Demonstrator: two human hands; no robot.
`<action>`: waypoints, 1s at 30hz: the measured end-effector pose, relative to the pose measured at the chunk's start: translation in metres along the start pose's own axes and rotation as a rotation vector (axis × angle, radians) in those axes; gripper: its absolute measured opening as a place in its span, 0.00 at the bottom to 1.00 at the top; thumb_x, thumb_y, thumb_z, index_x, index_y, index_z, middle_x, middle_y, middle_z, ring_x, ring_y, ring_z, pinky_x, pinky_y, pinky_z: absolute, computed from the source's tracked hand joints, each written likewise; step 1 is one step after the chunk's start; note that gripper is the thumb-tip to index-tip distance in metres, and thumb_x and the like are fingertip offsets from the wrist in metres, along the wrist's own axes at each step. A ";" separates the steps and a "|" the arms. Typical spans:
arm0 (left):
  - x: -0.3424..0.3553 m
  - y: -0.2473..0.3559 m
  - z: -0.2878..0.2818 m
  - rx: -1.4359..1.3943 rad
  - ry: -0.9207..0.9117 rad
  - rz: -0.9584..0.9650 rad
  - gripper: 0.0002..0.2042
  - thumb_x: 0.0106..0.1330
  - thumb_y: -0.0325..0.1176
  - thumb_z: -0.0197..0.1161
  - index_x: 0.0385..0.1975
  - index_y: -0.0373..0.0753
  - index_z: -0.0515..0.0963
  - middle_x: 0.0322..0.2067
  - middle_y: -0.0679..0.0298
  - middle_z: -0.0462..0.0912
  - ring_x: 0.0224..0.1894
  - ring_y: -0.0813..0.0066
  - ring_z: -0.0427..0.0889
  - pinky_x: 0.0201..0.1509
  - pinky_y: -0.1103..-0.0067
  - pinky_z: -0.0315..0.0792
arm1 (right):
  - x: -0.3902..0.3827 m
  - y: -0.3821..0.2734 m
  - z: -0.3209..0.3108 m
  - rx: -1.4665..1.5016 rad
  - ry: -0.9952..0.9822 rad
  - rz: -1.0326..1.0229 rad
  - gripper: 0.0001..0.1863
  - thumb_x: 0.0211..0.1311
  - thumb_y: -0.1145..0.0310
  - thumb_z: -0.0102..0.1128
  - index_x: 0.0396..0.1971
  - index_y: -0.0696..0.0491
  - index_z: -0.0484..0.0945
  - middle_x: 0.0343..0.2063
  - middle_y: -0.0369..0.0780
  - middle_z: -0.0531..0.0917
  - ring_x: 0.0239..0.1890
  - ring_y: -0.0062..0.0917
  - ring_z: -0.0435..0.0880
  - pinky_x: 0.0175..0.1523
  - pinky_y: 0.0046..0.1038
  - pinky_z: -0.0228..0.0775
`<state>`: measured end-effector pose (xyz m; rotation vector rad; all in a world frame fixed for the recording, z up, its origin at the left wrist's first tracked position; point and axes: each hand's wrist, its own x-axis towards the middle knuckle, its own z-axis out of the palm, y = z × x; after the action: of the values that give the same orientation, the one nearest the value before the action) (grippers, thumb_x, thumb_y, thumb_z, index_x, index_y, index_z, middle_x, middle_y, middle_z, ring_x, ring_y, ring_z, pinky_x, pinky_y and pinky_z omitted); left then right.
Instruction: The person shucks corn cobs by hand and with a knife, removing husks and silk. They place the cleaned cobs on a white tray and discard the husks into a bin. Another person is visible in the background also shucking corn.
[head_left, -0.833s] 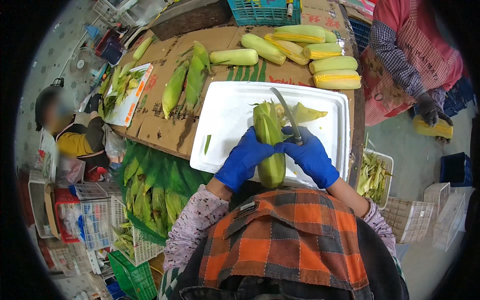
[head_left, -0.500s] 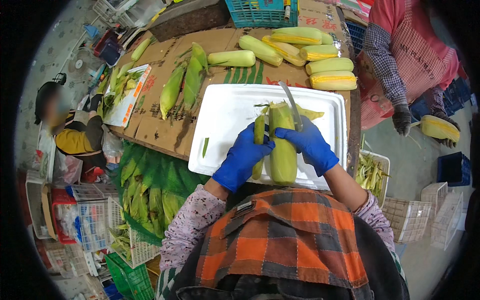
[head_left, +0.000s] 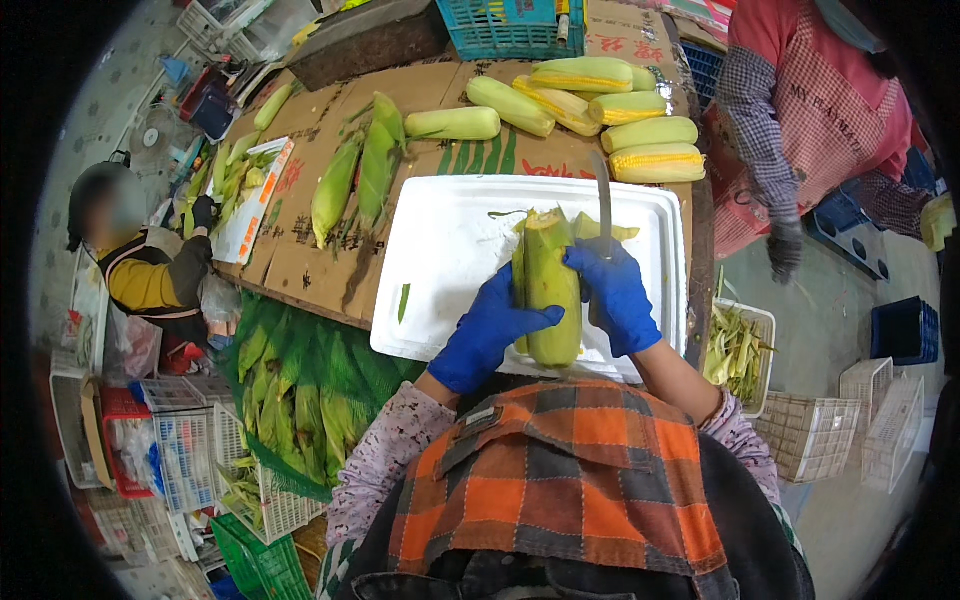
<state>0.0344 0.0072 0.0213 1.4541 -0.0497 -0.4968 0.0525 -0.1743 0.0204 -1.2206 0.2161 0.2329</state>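
Observation:
An ear of corn in pale green husk [head_left: 552, 300] is upright in the picture over a white foam tray [head_left: 405, 260], its cut top facing away from me. My left hand [head_left: 500, 325] in a blue glove grips it from the left, a loose husk leaf [head_left: 519, 270] along that side. My right hand [head_left: 610, 295], also gloved, is closed on a knife [head_left: 604, 200] with the blade pointing up, its thumb against the corn's upper right. A husk scrap [head_left: 622, 232] lies behind.
Peeled corn ears [head_left: 655, 163] and unpeeled ones [head_left: 340, 190] rest on cardboard. A green net [head_left: 300, 390] of corn is at lower left, a husk crate [head_left: 760, 370] at right. Co-workers stand left [head_left: 150, 270] and right [head_left: 810, 130]; a blue crate [head_left: 500, 25] sits at the back.
The husk leaf has split from the corn's left side, and my left hand has shifted around both. The knife stands more upright. The right co-worker's held corn has moved to the picture's edge.

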 end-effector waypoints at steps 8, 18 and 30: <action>0.001 0.007 -0.005 -0.228 0.028 0.122 0.30 0.61 0.25 0.66 0.64 0.34 0.63 0.56 0.58 0.75 0.59 0.67 0.74 0.64 0.72 0.68 | -0.008 -0.018 0.001 -0.164 0.039 -0.251 0.09 0.63 0.64 0.65 0.34 0.54 0.79 0.27 0.36 0.82 0.25 0.14 0.74 0.32 0.18 0.66; 0.001 0.000 -0.028 -0.565 -0.167 0.094 0.31 0.60 0.27 0.64 0.64 0.32 0.61 0.57 0.57 0.73 0.59 0.64 0.73 0.66 0.70 0.66 | -0.009 -0.043 -0.004 -0.402 -0.135 -0.199 0.36 0.51 0.54 0.74 0.56 0.60 0.73 0.45 0.41 0.81 0.42 0.20 0.80 0.47 0.19 0.71; 0.015 0.008 -0.003 0.394 0.193 0.172 0.31 0.55 0.24 0.62 0.63 0.36 0.65 0.52 0.56 0.78 0.54 0.65 0.79 0.57 0.72 0.73 | 0.001 -0.030 0.017 -0.810 -0.076 -0.156 0.49 0.34 0.41 0.79 0.53 0.63 0.75 0.40 0.49 0.85 0.41 0.34 0.86 0.48 0.29 0.77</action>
<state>0.0515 0.0049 0.0244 1.8593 -0.1236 -0.2095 0.0624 -0.1678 0.0526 -2.0177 -0.0562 0.2378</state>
